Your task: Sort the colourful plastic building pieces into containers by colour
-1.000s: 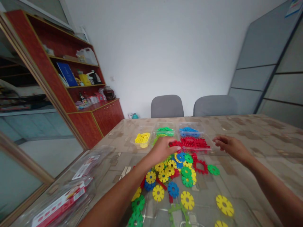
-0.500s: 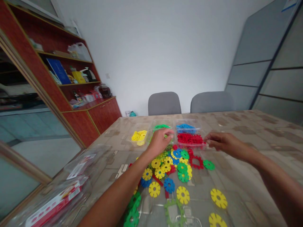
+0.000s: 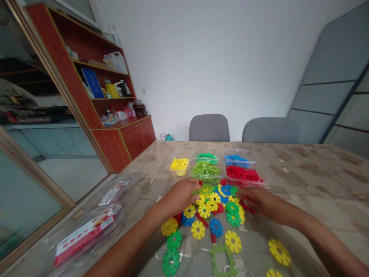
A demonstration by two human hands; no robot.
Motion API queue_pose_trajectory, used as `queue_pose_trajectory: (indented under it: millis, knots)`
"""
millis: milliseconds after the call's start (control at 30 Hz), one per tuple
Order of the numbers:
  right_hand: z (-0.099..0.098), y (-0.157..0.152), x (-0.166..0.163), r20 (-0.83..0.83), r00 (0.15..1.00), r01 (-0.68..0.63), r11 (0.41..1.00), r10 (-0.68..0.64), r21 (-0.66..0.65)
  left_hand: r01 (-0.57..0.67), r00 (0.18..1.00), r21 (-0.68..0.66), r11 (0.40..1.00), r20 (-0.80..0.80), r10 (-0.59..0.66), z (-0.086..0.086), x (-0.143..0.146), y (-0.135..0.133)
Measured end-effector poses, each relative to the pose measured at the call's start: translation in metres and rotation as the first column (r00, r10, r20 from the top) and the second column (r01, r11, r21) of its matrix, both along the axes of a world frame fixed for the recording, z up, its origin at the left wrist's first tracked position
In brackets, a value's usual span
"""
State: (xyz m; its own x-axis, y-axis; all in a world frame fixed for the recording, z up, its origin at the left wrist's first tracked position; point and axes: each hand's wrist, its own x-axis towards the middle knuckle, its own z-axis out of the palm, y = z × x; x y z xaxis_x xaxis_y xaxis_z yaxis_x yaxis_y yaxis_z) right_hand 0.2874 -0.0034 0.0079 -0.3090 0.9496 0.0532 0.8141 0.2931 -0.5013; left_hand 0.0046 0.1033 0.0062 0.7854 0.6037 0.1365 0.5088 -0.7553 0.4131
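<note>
Left hand (image 3: pixel 181 197) at ten o'clock of the pile (image 3: pixel 211 206), right hand (image 3: pixel 259 200) at two; I cannot tell either's grip; hasty sweeping could scatter discs (image 3: pixel 201 231).

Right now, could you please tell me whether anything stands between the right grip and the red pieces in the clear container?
Yes: the clear container's near wall stands between the right grip and the red pieces inside. I see nothing else in that way.
</note>
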Motion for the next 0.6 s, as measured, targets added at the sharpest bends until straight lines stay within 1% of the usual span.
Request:
queue_pose_trajectory:
  millis: [100, 200, 233, 300, 367, 467, 533, 600]
  knots:
    - [-0.01, -0.002, -0.007, 0.026, 0.999, -0.023, 1.0, 0.023, 0.0, 0.033, 0.996, -0.025, 0.999, -0.085, -0.035, 0.002, -0.003, -0.003]
    - [-0.018, -0.003, -0.011, 0.036, 0.998, -0.052, 0.999, 0.052, -0.002, 0.07, 0.984, -0.062, 0.996, -0.157, -0.079, 0.001, -0.001, -0.009]
    - [-0.019, -0.002, -0.011, 0.034, 0.998, -0.057, 0.998, 0.057, 0.007, 0.082, 0.98, -0.075, 0.994, -0.175, -0.094, 0.0, 0.001, -0.011]
    - [-0.018, 0.001, -0.009, 0.035, 0.999, -0.043, 0.997, 0.041, 0.067, 0.101, 0.973, -0.095, 0.99, -0.197, -0.118, 0.0, 0.004, -0.014]
    - [-0.015, 0.008, -0.004, 0.045, 0.999, -0.001, 0.987, -0.006, 0.163, 0.115, 0.97, -0.107, 0.988, -0.204, -0.135, 0.001, 0.006, -0.017]
    - [-0.011, 0.023, 0.008, 0.064, 0.992, 0.084, 0.953, -0.107, 0.291, 0.129, 0.966, -0.12, 0.984, -0.208, -0.152, 0.005, 0.006, -0.018]
    - [-0.012, 0.034, 0.015, 0.088, 0.981, 0.133, 0.922, -0.176, 0.363, 0.122, 0.969, -0.117, 0.986, -0.2, -0.144, 0.007, 0.006, -0.018]
    - [-0.016, 0.044, 0.021, 0.129, 0.965, 0.162, 0.902, -0.23, 0.4, 0.11, 0.973, -0.109, 0.988, -0.191, -0.13, 0.007, 0.005, -0.017]
